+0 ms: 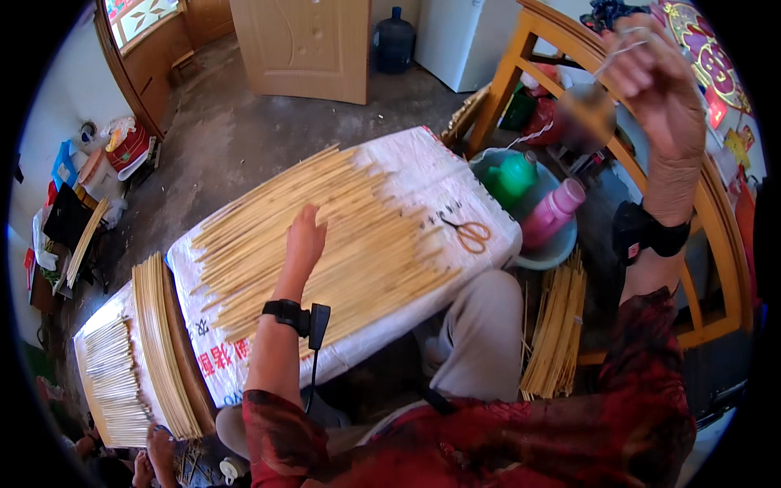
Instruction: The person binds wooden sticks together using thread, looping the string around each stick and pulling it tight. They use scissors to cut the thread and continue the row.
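A wide layer of thin, straw-coloured sticks (350, 244) lies across a white sack-covered table (399, 154) in front of me. Over its middle is my left hand (305, 236), fingers drawn together; whatever they hold is too small to make out. My right hand (663, 98) is raised high at the right, its fingers curled with a thin white string (622, 50) looped about them. Orange-handled scissors (470, 236) rest on the sack cloth to the right of the sticks.
Right of the table, a blue basin (541, 259) holds a green bottle (512, 177) and a pink bottle (555, 213). A stick bundle (555, 325) stands beside my knee, near a wooden frame (496, 89). At lower left, another person's hand (160, 451) is by more sticks (114, 382).
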A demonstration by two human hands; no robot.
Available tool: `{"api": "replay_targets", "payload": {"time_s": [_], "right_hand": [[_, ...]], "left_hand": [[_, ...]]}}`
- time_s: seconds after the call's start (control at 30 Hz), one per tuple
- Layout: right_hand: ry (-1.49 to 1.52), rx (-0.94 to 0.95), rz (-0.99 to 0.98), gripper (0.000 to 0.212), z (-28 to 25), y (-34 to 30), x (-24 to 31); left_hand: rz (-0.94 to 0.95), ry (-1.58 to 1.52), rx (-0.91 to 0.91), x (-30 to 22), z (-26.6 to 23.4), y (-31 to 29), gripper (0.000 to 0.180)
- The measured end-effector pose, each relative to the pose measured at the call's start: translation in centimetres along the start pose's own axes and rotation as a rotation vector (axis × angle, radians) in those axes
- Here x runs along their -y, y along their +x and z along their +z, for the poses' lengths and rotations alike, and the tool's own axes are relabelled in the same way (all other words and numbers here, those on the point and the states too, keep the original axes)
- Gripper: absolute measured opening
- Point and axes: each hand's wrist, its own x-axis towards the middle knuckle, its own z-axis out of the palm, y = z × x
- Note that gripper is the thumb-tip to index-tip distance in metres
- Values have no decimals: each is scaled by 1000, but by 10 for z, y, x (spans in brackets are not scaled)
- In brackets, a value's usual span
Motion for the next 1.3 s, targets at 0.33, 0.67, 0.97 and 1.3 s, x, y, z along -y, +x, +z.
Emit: {"api": "replay_targets", "payload": {"time_s": [0.33, 0.67, 0.97, 1.3], "right_hand": [[-228, 281, 354, 15, 124, -68, -29], [-139, 344, 624, 8, 150, -156, -50], [-69, 461, 732, 10, 174, -153, -72], [117, 311, 731, 11, 176, -155, -119]], "left_hand": [[198, -1381, 90, -239, -136, -166, 31], [152, -1159, -192, -210, -114, -246, 30], [-141, -1346, 217, -198, -99, -271, 18], [-306, -1429, 196, -166, -87, -276, 11]]}}
